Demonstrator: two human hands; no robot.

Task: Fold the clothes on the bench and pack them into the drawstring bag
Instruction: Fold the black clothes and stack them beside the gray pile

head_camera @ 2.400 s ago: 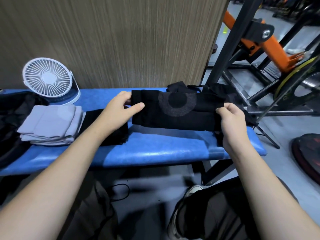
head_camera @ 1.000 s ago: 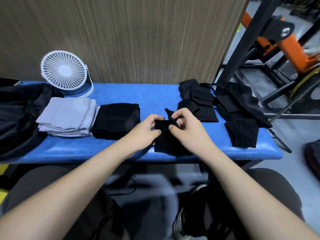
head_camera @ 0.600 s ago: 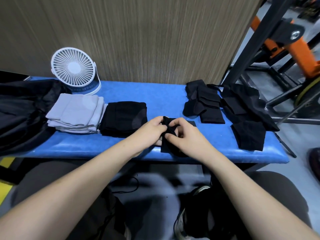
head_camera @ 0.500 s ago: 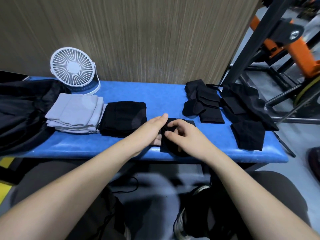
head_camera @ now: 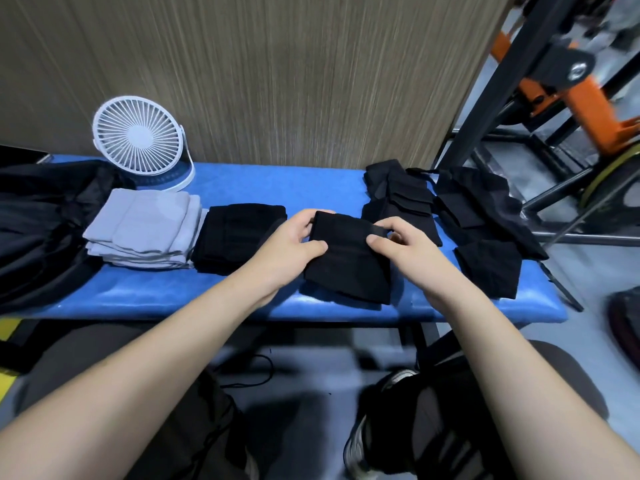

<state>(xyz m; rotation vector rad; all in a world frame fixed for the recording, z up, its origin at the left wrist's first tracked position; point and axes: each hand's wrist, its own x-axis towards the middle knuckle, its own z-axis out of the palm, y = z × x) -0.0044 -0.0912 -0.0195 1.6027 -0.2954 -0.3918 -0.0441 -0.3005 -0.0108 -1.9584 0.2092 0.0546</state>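
Both hands are pinching the folded black cloth (head_camera: 348, 261) between them, left hand (head_camera: 289, 245) and right hand (head_camera: 403, 249) gripping its far corners, its length running toward the person.

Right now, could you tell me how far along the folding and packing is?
Done: a grey stack and a black stack lie folded on the bench. In hand: the left hand and right hand both pinch a black piece, mostly folded. Left: the loose black pieces to the right look unfinished, and the dark bag at the left holds none of the stacks, so packing hasn't begun.
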